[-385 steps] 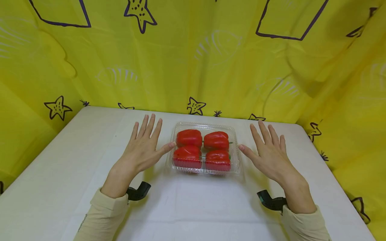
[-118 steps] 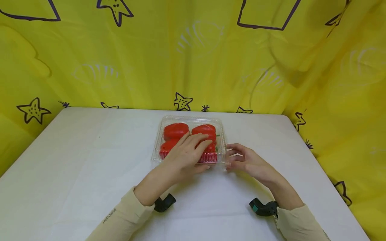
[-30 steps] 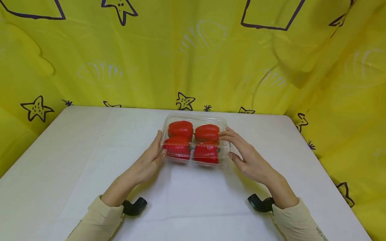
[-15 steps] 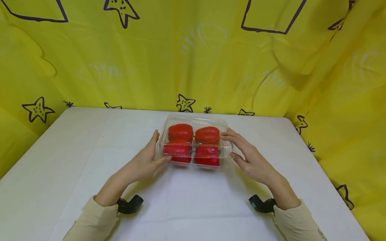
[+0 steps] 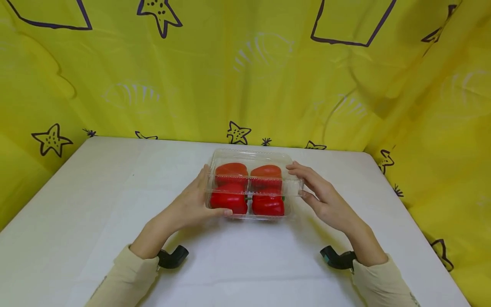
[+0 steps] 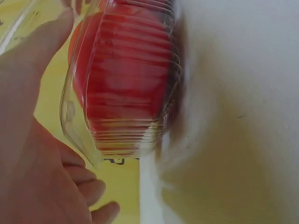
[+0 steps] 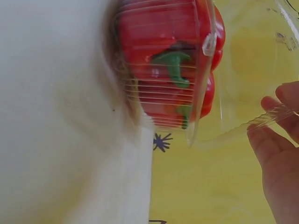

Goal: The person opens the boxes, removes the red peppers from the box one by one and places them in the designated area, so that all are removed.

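Observation:
A clear plastic clamshell container [image 5: 245,216] holds several red bell peppers [image 5: 267,205] with green stems. Its hinged lid [image 5: 293,186] is tilted up at the front, apart from the base rim in the right wrist view. My right hand [image 5: 322,200] pinches the lid's right edge between thumb and fingers; the pinch also shows in the right wrist view, on the lid's thin ridged edge [image 7: 266,119]. My left hand [image 5: 188,204] is at the container's left side, its thumb [image 6: 58,28] straight along the front rim and its other fingers extended beside the lid.
A white cloth covers the table [image 5: 245,273]. A yellow curtain [image 5: 192,85] with drawn stars and fish stands behind it and along both sides. Black wrist mounts [image 5: 173,257] sit under both beige sleeves.
The lid was closed in the oldest frames; its front edge now stands higher than half a second ago. The left thumb has moved right along the front rim. The right hand keeps its pinch.

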A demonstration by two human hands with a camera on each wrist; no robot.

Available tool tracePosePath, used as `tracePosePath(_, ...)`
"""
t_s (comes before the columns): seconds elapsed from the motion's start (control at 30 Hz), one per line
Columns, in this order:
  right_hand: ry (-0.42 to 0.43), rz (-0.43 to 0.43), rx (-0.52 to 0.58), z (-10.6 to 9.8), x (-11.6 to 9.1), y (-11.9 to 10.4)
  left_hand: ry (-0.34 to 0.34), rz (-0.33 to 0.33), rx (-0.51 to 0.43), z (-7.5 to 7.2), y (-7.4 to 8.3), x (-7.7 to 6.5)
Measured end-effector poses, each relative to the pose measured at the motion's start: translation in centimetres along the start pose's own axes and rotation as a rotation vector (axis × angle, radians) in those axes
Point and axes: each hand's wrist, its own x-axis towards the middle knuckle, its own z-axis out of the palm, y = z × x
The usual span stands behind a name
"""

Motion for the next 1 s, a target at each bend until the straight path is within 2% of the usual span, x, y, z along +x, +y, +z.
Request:
tracePosePath(0.1,0.002,0.01,0.012,-0.2,0.3,-0.1,0.005,-0.037,0.163,0.0,0.3,-0.4)
tracePosePath(0.3,0.003,0.033,0.026,-0.6,0.9,-0.4,0.036,-0.014,0.287,0.2,0.2,-0.7)
tracePosePath(0.4,0.008,0.035,0.037,-0.8,1.2,-0.4,0.051,0.007,0.323,0.4,0.3,-0.8)
tracePosePath(0.57,0.021,0.077,0.078,-1.0,1.8,-0.5,0.025,-0.031,0.361,0.7,0.6,-0.8)
tracePosePath(0.73,0.108,0.138,0.123,-0.7,2.2,-0.1,0.006,-0.05,0.388,0.8,0.8,-1.0)
tracePosePath(0.87,0.19,0.136,0.165,-0.3,2.5,0.3,0.013,-0.037,0.414,0.9,1.0,-1.2)
tracePosePath(1.0,0.21,0.153,0.262,-0.1,2.7,0.6,0.008,-0.039,0.433,0.8,1.1,-1.3)
